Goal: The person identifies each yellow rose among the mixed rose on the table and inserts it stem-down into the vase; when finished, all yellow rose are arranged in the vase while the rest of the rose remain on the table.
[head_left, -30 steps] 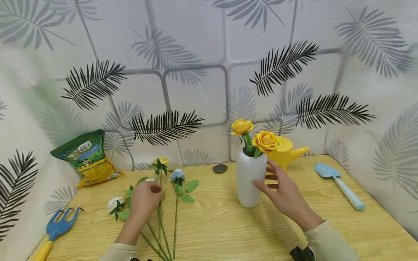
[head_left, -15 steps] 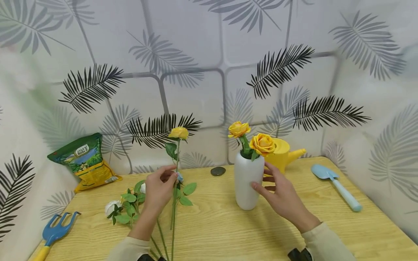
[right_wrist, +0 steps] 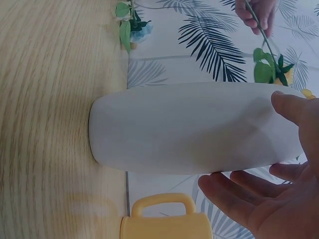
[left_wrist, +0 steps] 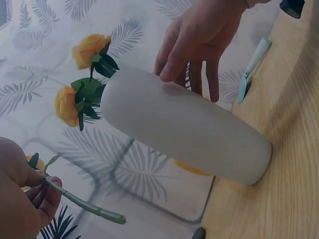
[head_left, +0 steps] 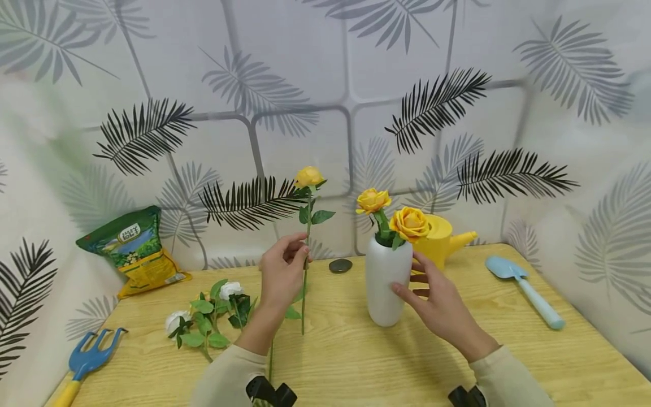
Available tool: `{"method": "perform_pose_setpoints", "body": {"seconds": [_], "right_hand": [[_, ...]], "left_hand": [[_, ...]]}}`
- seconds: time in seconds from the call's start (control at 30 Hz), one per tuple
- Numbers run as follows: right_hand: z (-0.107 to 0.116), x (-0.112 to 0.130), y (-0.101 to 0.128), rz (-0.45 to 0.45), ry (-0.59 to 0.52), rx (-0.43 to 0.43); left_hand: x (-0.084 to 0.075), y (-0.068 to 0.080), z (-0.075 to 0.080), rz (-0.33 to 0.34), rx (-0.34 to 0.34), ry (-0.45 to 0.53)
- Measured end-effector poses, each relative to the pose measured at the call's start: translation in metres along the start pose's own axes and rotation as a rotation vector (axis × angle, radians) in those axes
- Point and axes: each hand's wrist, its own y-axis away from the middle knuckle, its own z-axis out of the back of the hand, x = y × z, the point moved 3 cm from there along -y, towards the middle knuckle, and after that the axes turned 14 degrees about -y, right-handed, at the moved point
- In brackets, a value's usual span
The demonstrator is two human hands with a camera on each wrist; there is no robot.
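So from my end: the left hand is pinching the green stem of a single yellow artificial rose between thumb and fingers, holding it upright off the table, just left of the tall white ceramic vase. The stem's lower tip hangs near the light wooden tabletop, and the bloom sits higher than the two yellow roses already in the vase.

The right hand rests against the vase's right side with its fingers fairly straight, bracing it rather than wrapping round it. The wrist view backs that up: thumb on the wall, fingers spread behind.

My take on doing this bit well: the stem tip has to rise above the vase mouth first, then come down straight into the gap left of the two blooms so it doesn't knock them. Keep the bracing hand firm, since a narrow vase looks tippy.

Left of the vase, the white roses with green leaves lie flat. Behind the vase is a yellow plastic watering can.
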Motion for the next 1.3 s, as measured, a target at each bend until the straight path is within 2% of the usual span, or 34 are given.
{"method": "perform_pose_setpoints", "body": {"seconds": [0.37,0.63,0.97,1.13,1.3], "right_hand": [[0.001,-0.002,0.000,-0.007,0.009,0.005],[0.001,-0.002,0.001,-0.018,-0.013,0.014],[0.002,-0.001,-0.001,-0.011,0.001,0.001],[0.001,-0.002,-0.001,-0.011,-0.007,0.005],[0.001,-0.001,-0.001,-0.022,-0.012,0.008]], "left_hand": [[-0.036,-0.007,-0.028,-0.004,0.014,0.153],[-0.054,-0.012,-0.044,-0.021,0.023,0.175],[-0.079,-0.030,-0.061,-0.084,0.018,0.237],[-0.087,-0.037,-0.068,-0.090,0.012,0.240],[-0.091,-0.045,-0.074,-0.083,0.027,0.296]]}}
